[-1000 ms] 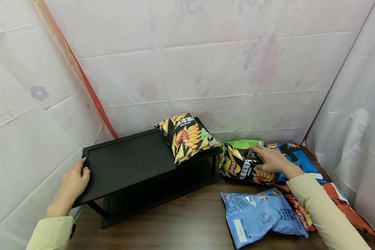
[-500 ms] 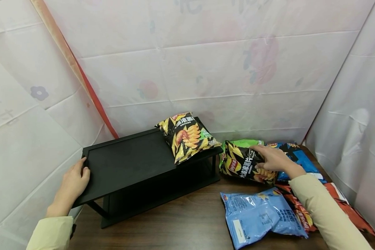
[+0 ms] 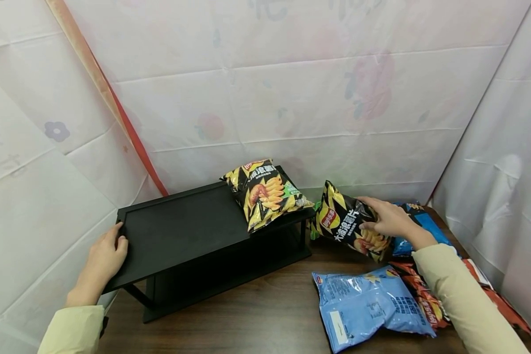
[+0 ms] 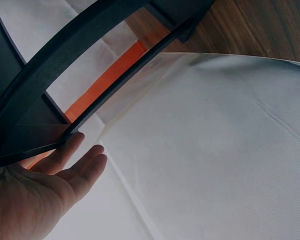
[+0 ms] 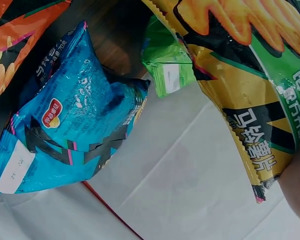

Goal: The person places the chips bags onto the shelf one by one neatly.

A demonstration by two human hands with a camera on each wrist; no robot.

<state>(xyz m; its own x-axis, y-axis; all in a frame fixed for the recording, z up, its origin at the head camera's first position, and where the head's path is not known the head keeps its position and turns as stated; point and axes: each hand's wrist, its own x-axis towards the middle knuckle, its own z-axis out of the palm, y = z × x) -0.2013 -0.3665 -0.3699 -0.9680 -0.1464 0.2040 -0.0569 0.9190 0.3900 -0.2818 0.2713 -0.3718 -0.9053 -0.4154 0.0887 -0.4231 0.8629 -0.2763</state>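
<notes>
My right hand (image 3: 391,220) grips a black and yellow bag of potato chips (image 3: 347,223) by its upper right side. The bag tilts in front of a green bag (image 3: 315,233), which it mostly hides; in the right wrist view the held bag (image 5: 262,100) hangs at the right. My left hand (image 3: 103,263) holds the left edge of a black two-tier shelf rack (image 3: 181,226), thumb over the top board. In the left wrist view, fingers (image 4: 90,172) stretch below that edge. A matching black and yellow bag (image 3: 267,194) lies on the rack's right end.
A light blue bag (image 3: 371,307) lies at the front of the wooden table (image 3: 248,314). Red bags (image 3: 427,305) are partly under my right sleeve (image 3: 464,300). Behind my right hand lies a darker blue bag (image 3: 429,226). White cloth walls (image 3: 270,98) enclose the table.
The black and yellow bag in my right hand has risen and tilted, its left corner swinging up and covering more of the green bag. My left hand and the rack have not moved.
</notes>
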